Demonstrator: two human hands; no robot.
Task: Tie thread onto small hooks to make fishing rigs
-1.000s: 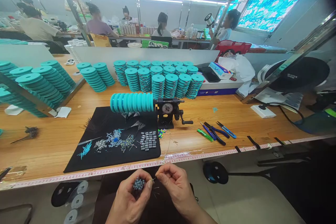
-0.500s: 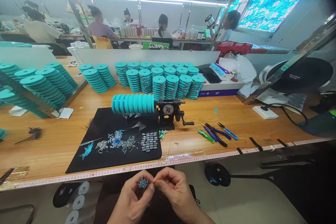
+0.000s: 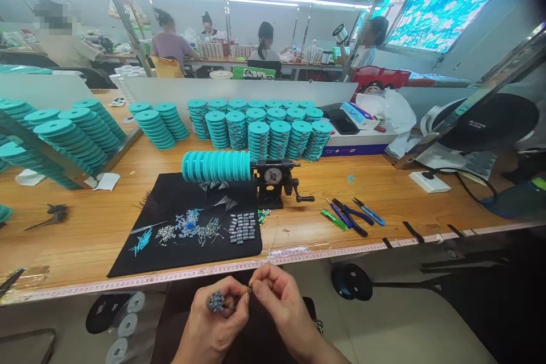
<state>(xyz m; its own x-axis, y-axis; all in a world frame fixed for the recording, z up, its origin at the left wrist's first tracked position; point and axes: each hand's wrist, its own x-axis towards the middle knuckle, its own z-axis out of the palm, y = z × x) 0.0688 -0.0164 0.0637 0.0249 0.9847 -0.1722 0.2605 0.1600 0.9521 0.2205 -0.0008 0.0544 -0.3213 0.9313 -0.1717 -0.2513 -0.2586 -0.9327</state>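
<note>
Below the bench's front edge, my left hand (image 3: pixel 215 318) is closed around a bundle of small blue-grey bead-like pieces (image 3: pixel 216 301), whose rounded ends stick out between the fingers. Its thumb and forefinger also pinch together on the right side. My right hand (image 3: pixel 284 307) is closed in a pinch, its fingertips close to the left ones. Something tiny and dark shows between the two pinches, too small to name. Nearest on the bench is a black mat (image 3: pixel 179 259) bearing grey cylinders (image 3: pixel 242 228), clear bits (image 3: pixel 187 223), metal pieces (image 3: pixel 165 234) and teal sleeves (image 3: pixel 141 243).
A hand-crank winder (image 3: pixel 273 182) carries a row of teal spools (image 3: pixel 216 166). Stacked spools (image 3: pixel 279 139) stand behind it. Pliers (image 3: pixel 352 217) and a green tube (image 3: pixel 334 219) lie right. A measuring tape (image 3: pixel 196 265) lines the front edge. Several people sit beyond the partition.
My left hand has shifted left and turned, so the bundle shows further left of its pinch. My right hand has risen slightly, and its fingertips stay close to the left ones.
</note>
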